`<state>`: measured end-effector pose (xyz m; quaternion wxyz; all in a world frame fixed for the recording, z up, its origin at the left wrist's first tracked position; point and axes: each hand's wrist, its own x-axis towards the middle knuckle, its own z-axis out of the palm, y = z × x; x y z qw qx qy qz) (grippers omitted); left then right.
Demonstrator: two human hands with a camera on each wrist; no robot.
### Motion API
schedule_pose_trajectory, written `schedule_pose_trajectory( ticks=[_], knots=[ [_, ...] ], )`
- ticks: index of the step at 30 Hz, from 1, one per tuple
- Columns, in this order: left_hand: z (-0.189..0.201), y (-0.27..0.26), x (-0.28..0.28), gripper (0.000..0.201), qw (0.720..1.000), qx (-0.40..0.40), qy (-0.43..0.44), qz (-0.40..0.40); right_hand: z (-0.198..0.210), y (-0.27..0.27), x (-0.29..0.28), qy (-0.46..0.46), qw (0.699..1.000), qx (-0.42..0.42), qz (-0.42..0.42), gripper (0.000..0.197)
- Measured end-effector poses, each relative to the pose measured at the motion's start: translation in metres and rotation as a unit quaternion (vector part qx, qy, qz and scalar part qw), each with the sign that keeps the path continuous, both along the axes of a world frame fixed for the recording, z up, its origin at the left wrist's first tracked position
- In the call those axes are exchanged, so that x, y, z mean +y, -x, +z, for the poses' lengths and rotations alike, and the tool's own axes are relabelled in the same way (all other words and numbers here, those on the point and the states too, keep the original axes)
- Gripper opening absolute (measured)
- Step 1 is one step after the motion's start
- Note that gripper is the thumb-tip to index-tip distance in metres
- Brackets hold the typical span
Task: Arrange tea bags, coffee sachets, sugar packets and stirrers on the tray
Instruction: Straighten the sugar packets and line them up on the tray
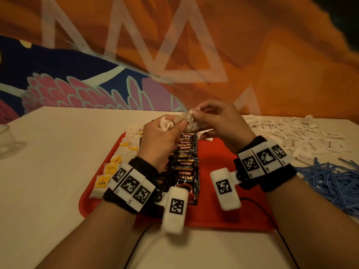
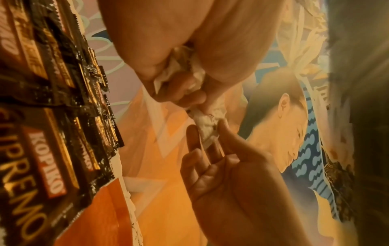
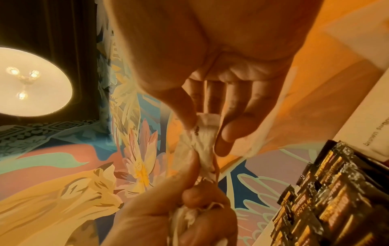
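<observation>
Both hands hover over the far end of the red tray (image 1: pixel 223 191). My left hand (image 1: pixel 165 133) grips a crumpled bunch of white sugar packets (image 1: pixel 165 123). My right hand (image 1: pixel 213 117) pinches the end of one packet (image 1: pixel 186 118) between thumb and fingers; in the right wrist view that packet (image 3: pixel 202 143) stretches from the pinch down into the left fist (image 3: pixel 189 199). A column of tea bags (image 1: pixel 116 166) with yellow tags lies along the tray's left side. Overlapping black Kopiko coffee sachets (image 1: pixel 186 164) form a column beside them. The tray's right half is bare red.
A loose heap of white sugar packets (image 1: pixel 295 133) covers the table at the back right. Blue stirrers (image 1: pixel 330 181) lie piled at the right edge. A glass (image 1: pixel 5 140) stands at the far left. One brown sugar packet (image 3: pixel 374 129) lies beyond the sachets.
</observation>
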<state>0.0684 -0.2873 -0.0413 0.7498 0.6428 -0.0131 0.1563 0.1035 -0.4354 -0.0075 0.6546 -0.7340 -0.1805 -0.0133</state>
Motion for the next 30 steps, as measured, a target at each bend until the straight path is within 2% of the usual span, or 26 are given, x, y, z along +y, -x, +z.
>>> schedule_pose_trajectory(
  ticks=[3, 5, 9, 11, 17, 22, 26, 30],
  knots=[
    [-0.003, -0.002, 0.000, 0.009, 1.000, -0.010, -0.017, 0.008, -0.001, -0.001, 0.000, -0.015, 0.999, 0.044, 0.000, 0.021],
    [-0.002, -0.002, 0.002, 0.013, 1.000, -0.016, -0.007, 0.007, -0.001, -0.001, -0.002, -0.027, 0.998, 0.060, 0.020, 0.022],
    [0.000, -0.002, 0.004, 0.006, 1.000, -0.016, 0.008, 0.009, -0.007, -0.003, -0.005, 0.050, 0.998, -0.015, 0.032, 0.005],
    [0.002, -0.003, 0.005, 0.010, 1.000, -0.010, 0.019, 0.018, -0.010, -0.006, -0.006, 0.084, 0.995, -0.044, 0.015, 0.005],
    [0.002, -0.004, 0.006, 0.022, 0.997, 0.010, -0.021, 0.067, -0.009, -0.008, -0.010, 0.114, 0.993, -0.042, 0.005, 0.003],
    [0.002, -0.005, 0.011, 0.026, 0.998, 0.038, 0.024, 0.046, -0.005, -0.035, -0.037, 0.101, 0.992, 0.038, -0.070, 0.006],
    [0.000, -0.006, 0.010, 0.025, 0.999, 0.034, 0.027, 0.027, -0.023, -0.070, -0.057, 0.166, 0.968, 0.144, -0.121, 0.011],
    [-0.001, -0.007, 0.011, 0.024, 0.998, 0.037, 0.049, 0.013, -0.043, -0.089, -0.061, 0.221, 0.943, 0.199, -0.149, 0.010]
  ],
)
